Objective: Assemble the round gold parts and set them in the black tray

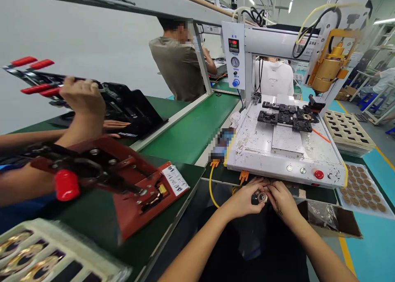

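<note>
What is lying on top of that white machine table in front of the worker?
On the white machine table lie black fixture blocks in two rows, under a yellow dispensing head. What the blocks hold is too small to tell.

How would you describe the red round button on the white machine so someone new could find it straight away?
Start at the white machine behind the person's two hands. Look along its front edge, just above the right hand. The red button sits toward the right end of that edge; it is the only red, domed one, while the small buttons to its left are silvery and flat.

Round part (262,197) perhaps metal, mostly finger-hidden
</note>
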Demonstrator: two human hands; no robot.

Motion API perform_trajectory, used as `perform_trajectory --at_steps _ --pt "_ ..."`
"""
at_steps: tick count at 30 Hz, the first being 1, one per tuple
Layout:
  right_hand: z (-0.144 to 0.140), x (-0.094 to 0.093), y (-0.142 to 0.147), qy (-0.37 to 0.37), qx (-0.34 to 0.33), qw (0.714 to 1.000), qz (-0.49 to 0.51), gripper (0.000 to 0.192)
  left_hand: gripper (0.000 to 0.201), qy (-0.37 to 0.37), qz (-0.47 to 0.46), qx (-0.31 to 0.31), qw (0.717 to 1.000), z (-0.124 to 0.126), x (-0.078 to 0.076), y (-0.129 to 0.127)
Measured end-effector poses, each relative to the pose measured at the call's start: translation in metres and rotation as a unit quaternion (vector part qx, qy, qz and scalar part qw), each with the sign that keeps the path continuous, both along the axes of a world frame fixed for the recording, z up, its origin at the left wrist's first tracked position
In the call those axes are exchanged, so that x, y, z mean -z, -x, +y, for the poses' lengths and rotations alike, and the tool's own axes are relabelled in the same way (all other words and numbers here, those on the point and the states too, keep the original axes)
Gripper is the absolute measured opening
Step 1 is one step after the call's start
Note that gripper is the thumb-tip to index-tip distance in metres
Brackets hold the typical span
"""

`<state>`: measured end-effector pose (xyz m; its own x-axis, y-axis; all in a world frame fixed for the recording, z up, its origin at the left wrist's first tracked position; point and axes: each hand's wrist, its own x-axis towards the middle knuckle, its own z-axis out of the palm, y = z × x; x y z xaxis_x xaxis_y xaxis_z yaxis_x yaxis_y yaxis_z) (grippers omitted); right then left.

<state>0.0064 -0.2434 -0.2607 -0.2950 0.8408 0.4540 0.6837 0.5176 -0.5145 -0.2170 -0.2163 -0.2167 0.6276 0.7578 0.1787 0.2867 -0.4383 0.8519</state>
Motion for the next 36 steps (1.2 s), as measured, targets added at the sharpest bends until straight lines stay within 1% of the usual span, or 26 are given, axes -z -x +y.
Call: perform_trajectory --at_steps 4,6,8,9,11,14,17,18,19,20,21,22,24,25,27,30,33,36 --pt "-0.011 0.008 -0.004 0.018 -0.028 0.999 0.033 0.029 0.029 0.011 0.006 0.0 1.0 0.001 -0.001 0.002" --pt "-0.024 0.01 -0.006 0.033 -0.038 0.997 0.056 0.026 0.03 0.015 0.008 -0.003 1.0 0.002 -0.001 0.002" --pt "-0.04 0.008 -0.01 0.054 -0.031 0.994 0.091 0.022 0.029 0.015 0.009 -0.011 1.0 0.002 -0.001 0.0" --pt "-0.047 0.004 -0.014 0.066 -0.016 0.991 0.113 0.022 0.028 0.013 0.01 -0.016 1.0 0.001 -0.001 -0.002" --pt "-0.058 -0.006 -0.023 0.093 0.033 0.982 0.164 0.022 0.026 0.005 0.011 -0.027 1.0 -0.003 0.0 -0.007" --pt "-0.066 -0.028 -0.035 0.143 0.109 0.954 0.238 0.024 0.024 -0.008 0.012 -0.056 0.998 -0.011 -0.002 -0.017" --pt "-0.069 -0.049 -0.038 0.187 0.137 0.927 0.294 0.032 0.028 -0.017 0.001 -0.099 0.995 -0.025 -0.006 -0.023" --pt "-0.07 -0.055 -0.036 0.199 0.137 0.919 0.31 0.035 0.029 -0.003 -0.018 -0.108 0.994 -0.031 -0.008 -0.023" --pt "-0.07 -0.06 -0.033 0.212 0.134 0.91 0.329 0.038 0.03 0.029 -0.048 -0.112 0.992 -0.037 -0.01 -0.024" --pt "-0.071 -0.064 -0.03 0.229 0.128 0.899 0.352 0.04 0.031 0.081 -0.089 -0.112 0.986 -0.042 -0.012 -0.023" --pt "-0.071 -0.068 -0.026 0.248 0.12 0.884 0.378 0.041 0.033 0.149 -0.138 -0.111 0.973 -0.048 -0.015 -0.023" --pt "-0.072 -0.07 -0.022 0.268 0.112 0.866 0.407 0.041 0.035 0.222 -0.19 -0.11 0.95 -0.053 -0.017 -0.022" --pt "-0.071 -0.074 -0.015 0.302 0.097 0.831 0.458 0.04 0.043 0.34 -0.275 -0.119 0.891 -0.062 -0.021 -0.02" --pt "-0.07 -0.075 -0.012 0.313 0.092 0.819 0.472 0.039 0.048 0.377 -0.306 -0.129 0.865 -0.065 -0.024 -0.019" --pt "-0.067 -0.077 -0.008 0.333 0.081 0.804 0.485 0.036 0.054 0.42 -0.343 -0.146 0.827 -0.071 -0.03 -0.017" --pt "-0.065 -0.079 -0.004 0.346 0.077 0.8 0.484 0.036 0.06 0.463 -0.363 -0.162 0.792 -0.077 -0.04 -0.014" --pt "-0.065 -0.083 -0.002 0.342 0.074 0.811 0.468 0.038 0.061 0.486 -0.377 -0.164 0.771 -0.081 -0.048 -0.012" --pt "-0.067 -0.085 -0.005 0.355 0.055 0.817 0.452 0.037 0.059 0.488 -0.39 -0.156 0.765 -0.085 -0.052 -0.011"
